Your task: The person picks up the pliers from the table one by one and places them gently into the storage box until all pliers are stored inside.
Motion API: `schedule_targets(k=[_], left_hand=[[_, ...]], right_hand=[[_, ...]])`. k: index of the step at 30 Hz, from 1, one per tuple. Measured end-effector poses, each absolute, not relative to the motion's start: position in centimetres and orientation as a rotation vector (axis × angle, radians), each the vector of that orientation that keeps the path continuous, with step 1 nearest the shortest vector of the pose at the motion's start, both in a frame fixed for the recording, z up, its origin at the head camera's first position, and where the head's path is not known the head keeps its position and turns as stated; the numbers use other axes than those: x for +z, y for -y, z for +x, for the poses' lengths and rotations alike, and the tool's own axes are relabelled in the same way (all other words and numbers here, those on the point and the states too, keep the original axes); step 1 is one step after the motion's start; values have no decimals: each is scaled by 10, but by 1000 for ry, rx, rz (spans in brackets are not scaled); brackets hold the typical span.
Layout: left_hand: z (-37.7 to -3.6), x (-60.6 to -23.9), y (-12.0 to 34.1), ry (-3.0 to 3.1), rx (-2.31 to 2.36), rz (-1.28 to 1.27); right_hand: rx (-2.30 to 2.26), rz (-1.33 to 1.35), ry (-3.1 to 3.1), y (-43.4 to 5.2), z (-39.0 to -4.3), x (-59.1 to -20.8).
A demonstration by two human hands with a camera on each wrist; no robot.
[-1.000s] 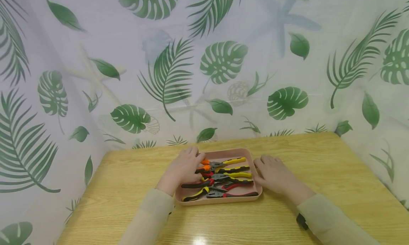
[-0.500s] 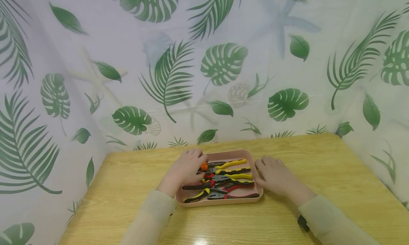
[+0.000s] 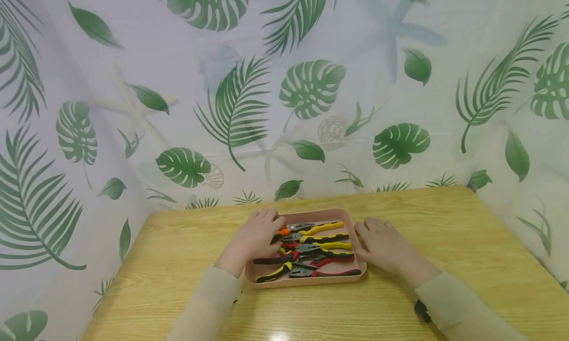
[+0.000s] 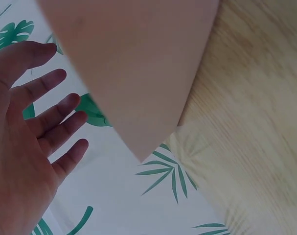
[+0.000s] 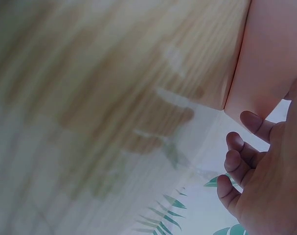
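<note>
While my left hand (image 3: 255,234) lies flat, fingers spread, over pliers (image 3: 306,252) in the pink tray (image 3: 311,280), right hand (image 3: 382,244) relaxed, unclenched, touching its rim, wooden table (image 3: 444,222).

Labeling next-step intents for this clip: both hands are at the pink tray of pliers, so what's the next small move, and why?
Probably the left hand closes on the orange-handled pliers at the tray's far left. Its straight fingers already lie beside that handle, over the pink tray, gripping nothing. The right hand rests flat against the tray's right wall, seemingly steadying it. The other pliers lie overlapped nearer the camera, so the far pair looks freest.
</note>
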State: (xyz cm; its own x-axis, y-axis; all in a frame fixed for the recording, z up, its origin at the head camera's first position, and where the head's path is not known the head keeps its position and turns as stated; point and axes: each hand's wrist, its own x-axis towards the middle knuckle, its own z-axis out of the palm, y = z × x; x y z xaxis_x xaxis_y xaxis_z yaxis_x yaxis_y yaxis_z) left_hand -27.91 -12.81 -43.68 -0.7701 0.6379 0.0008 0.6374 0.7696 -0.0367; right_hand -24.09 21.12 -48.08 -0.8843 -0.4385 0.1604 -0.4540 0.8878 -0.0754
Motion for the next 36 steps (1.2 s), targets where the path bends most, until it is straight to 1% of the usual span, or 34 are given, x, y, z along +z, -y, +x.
schedule_targets(k=[11, 36], left_hand=[[-276, -445, 138, 2947, 67, -1038], [-263, -450, 166, 2966, -179, -990]], right_hand=[[156, 681, 2923, -212, -243, -483], [151, 713, 2907, -211, -242, -482]])
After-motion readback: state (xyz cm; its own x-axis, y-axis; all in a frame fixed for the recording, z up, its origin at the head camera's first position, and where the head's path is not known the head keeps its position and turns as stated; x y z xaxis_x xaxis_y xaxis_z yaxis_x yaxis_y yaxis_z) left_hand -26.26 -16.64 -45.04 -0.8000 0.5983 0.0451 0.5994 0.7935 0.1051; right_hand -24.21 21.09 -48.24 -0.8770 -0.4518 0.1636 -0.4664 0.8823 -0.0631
